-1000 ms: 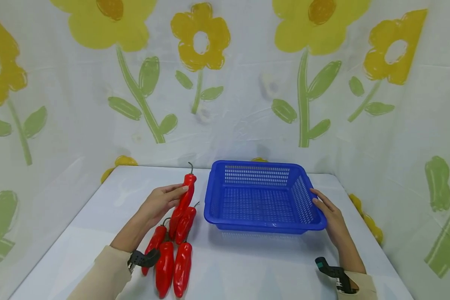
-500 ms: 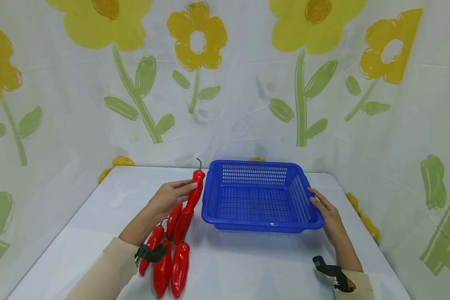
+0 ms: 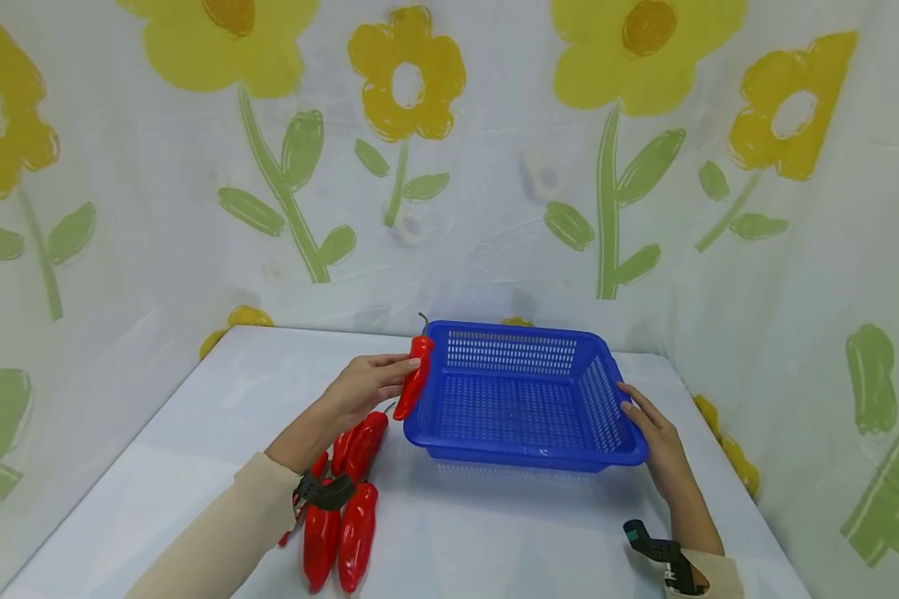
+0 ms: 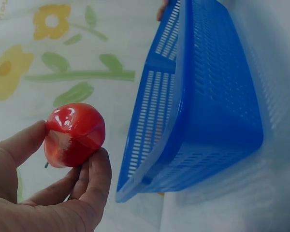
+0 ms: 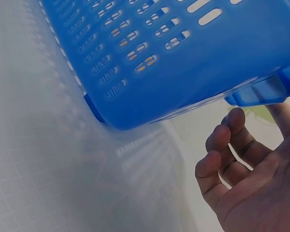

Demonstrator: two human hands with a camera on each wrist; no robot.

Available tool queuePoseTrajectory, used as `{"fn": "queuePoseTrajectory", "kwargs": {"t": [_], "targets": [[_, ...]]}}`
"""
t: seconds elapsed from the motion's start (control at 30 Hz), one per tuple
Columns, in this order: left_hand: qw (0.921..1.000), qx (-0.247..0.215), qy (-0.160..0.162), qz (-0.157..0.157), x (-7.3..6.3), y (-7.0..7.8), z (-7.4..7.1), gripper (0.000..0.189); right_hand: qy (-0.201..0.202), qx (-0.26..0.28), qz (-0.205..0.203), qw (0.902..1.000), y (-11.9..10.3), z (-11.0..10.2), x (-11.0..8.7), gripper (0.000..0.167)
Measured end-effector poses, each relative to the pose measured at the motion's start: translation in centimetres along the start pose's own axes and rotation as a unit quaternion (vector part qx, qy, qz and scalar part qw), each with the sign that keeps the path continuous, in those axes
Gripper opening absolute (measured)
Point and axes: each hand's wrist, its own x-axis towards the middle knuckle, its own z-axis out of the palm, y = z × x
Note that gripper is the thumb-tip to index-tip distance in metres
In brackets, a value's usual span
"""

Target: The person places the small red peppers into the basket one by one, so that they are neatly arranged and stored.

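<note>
One red pepper [image 3: 417, 383] hangs upright, stem up, in the grip of a person's left hand [image 3: 370, 384], pinched between thumb and fingers at the left rim of a single blue basket [image 3: 524, 454]. The left wrist view shows a gap between the pepper and the basket's rim. Five more red peppers [image 3: 357, 537] lie close together on the white surface [image 3: 524, 532], to the left of the basket; the count is likely right, though the left wrist and its strap cover part of the cluster. The right hand [image 3: 663, 445] holds the basket's right rim in its grip, with three fingers curled loosely below the edge in the right wrist view. Two black straps [image 3: 655, 547] circle the wrists, one on each, at the cuffs of two beige sleeves [image 3: 225, 532]. A curtain printed with yellow flowers [image 3: 487, 208] stands behind. Half a second earlier, the held pepper was just left of the basket, above the cluster; the left hand has since carried it rightward, and it now overlaps the rim in the head view. The right hand remains at its side of the basket.
</note>
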Motion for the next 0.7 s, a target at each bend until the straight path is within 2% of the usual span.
{"fn": "queuePoseTrajectory", "kwargs": {"t": [0.27, 0.43, 0.7], "targets": [[0.9997, -0.012, -0.019, -0.013, 0.9, 0.4, 1.7, 0.057, 0.004, 0.008, -0.011, 0.9999, 0.3, -0.4, 0.1, 0.065], [0.9994, -0.02, -0.012, -0.027, 1.5, 0.3, 2.4, 0.055, -0.001, 0.005, -0.008, 1.0, 0.5, -0.4, 0.3, 0.065], [0.9987, -0.038, -0.013, -0.031, 2.3, 0.2, 3.5, 0.053, 0.005, 0.003, -0.01, 0.9999, 0.4, -0.3, 0.4, 0.066]]}}
